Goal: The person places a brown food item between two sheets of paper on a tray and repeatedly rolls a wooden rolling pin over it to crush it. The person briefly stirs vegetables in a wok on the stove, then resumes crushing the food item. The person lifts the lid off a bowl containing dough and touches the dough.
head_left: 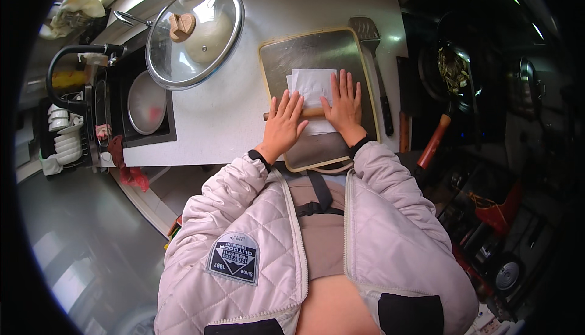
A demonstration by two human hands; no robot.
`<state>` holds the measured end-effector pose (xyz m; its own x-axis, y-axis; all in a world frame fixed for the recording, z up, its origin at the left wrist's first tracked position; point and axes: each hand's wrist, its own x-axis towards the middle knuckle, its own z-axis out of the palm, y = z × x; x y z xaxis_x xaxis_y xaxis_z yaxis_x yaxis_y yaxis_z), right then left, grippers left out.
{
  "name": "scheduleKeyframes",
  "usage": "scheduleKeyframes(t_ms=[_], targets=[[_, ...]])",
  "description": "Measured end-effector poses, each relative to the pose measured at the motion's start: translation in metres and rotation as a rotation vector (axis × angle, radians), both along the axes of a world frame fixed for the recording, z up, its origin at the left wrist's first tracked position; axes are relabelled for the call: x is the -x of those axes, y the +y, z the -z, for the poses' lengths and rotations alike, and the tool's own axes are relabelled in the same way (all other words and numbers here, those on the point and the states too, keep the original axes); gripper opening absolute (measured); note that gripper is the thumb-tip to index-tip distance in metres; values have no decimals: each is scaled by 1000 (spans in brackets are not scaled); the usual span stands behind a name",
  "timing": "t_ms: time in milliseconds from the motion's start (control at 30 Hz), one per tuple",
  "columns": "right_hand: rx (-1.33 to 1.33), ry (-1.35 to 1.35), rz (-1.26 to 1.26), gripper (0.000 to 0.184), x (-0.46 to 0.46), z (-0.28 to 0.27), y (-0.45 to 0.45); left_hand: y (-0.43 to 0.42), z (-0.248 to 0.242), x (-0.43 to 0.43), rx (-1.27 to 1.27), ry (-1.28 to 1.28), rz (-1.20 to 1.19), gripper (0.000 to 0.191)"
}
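A slim wooden rolling pin point(313, 113) lies crosswise over several thin white sheets point(313, 86) that look like paper. Beneath them is a metallic-grey cutting board point(308, 150) with a pale yellow rim, its near edge by my body. My left hand point(282, 124) rests flat over the pin's left part, fingers extended and slightly apart. The palm of my right hand point(343, 108) covers the pin's right end, and its fingers reach up over the right edge of the sheets. Neither hand is closed around the pin.
Right of the board lies a slotted turner point(377, 60). Beyond it, a wok point(432, 76) with food stands on the dark cooktop. A glass lid point(228, 38) covers pale dough at the back left, near the sink point(167, 127) holding a bowl point(146, 102) and the black faucet point(52, 70).
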<state>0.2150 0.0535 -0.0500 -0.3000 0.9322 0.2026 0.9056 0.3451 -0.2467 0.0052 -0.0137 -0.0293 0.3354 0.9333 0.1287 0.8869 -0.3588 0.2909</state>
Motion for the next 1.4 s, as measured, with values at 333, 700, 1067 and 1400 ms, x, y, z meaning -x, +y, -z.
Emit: scheduleKeyframes(t_ms=[333, 700, 1067, 1400], targets=[[-87, -42, 51, 72, 7, -7, 20, 27, 1, -11, 128, 69, -184, 65], [20, 57, 147, 78, 16, 9, 70, 88, 7, -11, 23, 59, -252, 70], [-13, -19, 99, 77, 12, 4, 46, 62, 12, -11, 34, 31, -215, 73], [-77, 202, -19, 63, 6, 4, 65, 53, -1, 0, 159, -19, -13, 54]])
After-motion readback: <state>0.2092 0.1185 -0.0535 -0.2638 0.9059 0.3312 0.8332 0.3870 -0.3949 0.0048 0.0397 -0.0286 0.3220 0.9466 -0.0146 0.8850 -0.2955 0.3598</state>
